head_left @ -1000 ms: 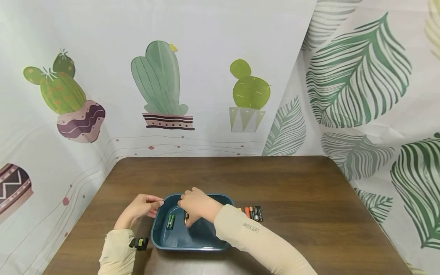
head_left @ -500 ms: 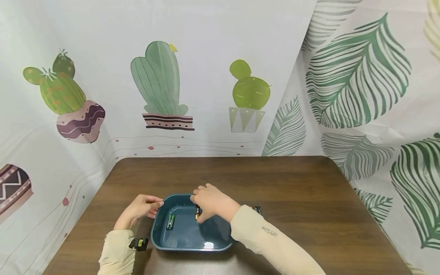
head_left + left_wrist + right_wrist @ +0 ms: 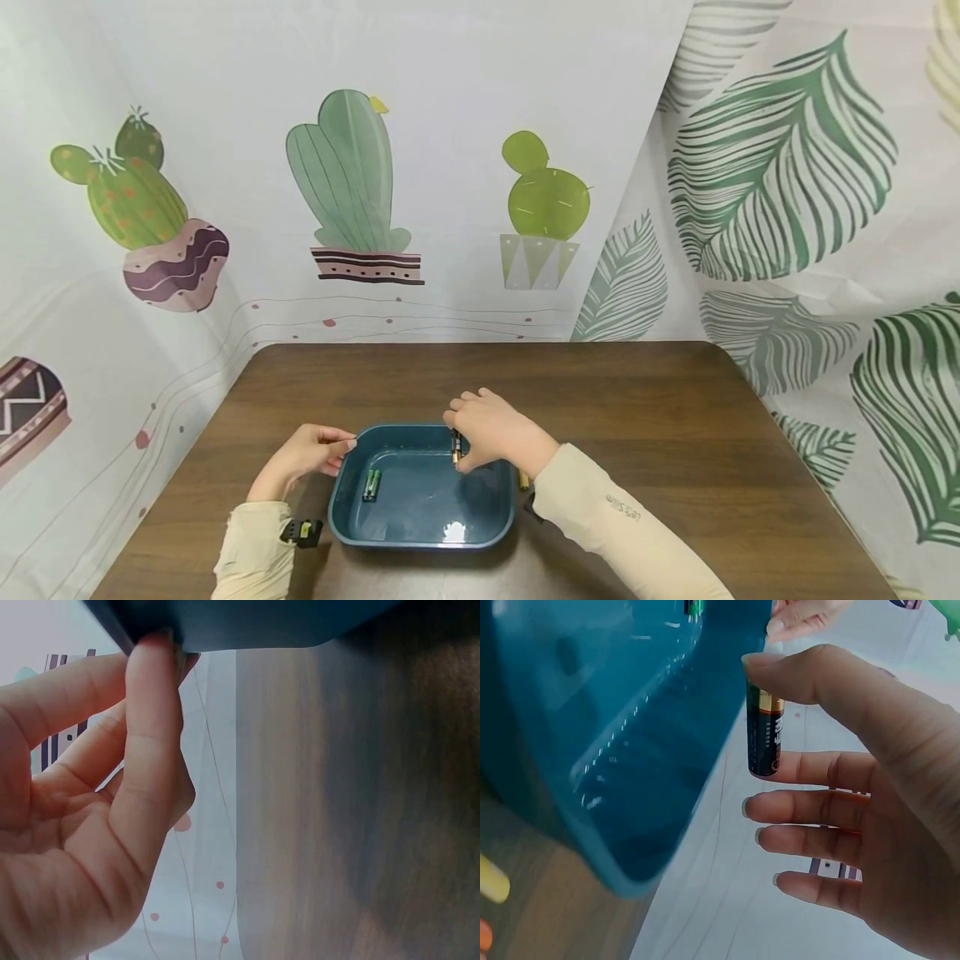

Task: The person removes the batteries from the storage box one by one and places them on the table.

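Note:
My right hand (image 3: 491, 429) pinches a black-and-gold battery (image 3: 765, 735) between thumb and index finger, over the far right part of a dark blue plastic tray (image 3: 412, 515). In the right wrist view the battery stands lengthwise between the fingertips while the other fingers stretch out beneath. My left hand (image 3: 307, 458) grips the tray's far left corner, thumb and fingers meeting at its edge in the left wrist view. Green batteries (image 3: 371, 485) lie side by side on the tray floor, towards its left wall.
Right of the tray, a gold-coloured battery (image 3: 523, 481) shows on the brown wooden table (image 3: 637, 417), partly behind the right forearm. Yellow (image 3: 493, 879) and orange batteries (image 3: 484, 935) enter the right wrist view at its left edge. A patterned cloth (image 3: 450, 167) hangs behind the table.
My right hand has moved right and slightly away with the battery, from over the tray's middle to its far right side. The left hand and the green batteries have stayed put.

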`<state>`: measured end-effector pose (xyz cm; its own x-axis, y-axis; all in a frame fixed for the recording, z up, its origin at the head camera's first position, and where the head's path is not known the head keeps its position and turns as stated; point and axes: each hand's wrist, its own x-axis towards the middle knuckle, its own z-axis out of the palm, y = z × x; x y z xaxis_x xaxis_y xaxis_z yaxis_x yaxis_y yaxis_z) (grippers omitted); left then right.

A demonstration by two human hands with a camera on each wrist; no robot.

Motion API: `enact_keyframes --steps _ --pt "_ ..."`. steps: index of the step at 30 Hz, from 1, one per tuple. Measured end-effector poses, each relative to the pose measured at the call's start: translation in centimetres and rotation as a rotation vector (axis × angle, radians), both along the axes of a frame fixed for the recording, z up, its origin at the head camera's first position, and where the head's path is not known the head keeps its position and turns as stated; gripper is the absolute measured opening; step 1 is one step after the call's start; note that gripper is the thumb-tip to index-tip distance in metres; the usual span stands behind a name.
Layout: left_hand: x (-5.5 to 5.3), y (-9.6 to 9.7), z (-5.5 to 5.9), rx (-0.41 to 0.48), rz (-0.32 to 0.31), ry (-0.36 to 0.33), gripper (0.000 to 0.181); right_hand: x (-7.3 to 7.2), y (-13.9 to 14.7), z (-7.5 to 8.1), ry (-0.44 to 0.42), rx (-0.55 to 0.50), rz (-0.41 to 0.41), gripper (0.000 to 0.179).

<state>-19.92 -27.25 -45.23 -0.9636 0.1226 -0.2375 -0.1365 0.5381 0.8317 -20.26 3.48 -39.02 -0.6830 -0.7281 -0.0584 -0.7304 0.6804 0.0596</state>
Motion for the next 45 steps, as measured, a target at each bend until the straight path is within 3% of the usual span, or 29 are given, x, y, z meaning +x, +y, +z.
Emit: enact_keyframes --steps 8,31,45 --pt "0.1 0.0 -0.1 0.01 0.003 -0.009 0.028 -0.2 2.3 -0.1 0.013 -0.038 -0.031 0.048" --pt "0.1 0.2 0.2 0.006 0.017 -0.018 0.027 0.2 8.8 -0.6 -0.09 -0.122 -0.195 0.049" --pt "0.0 0.1 -0.1 -0.004 0.035 -0.016 0.026 0.7 13.1 -3.1 -0.096 -0.162 -0.256 0.042"
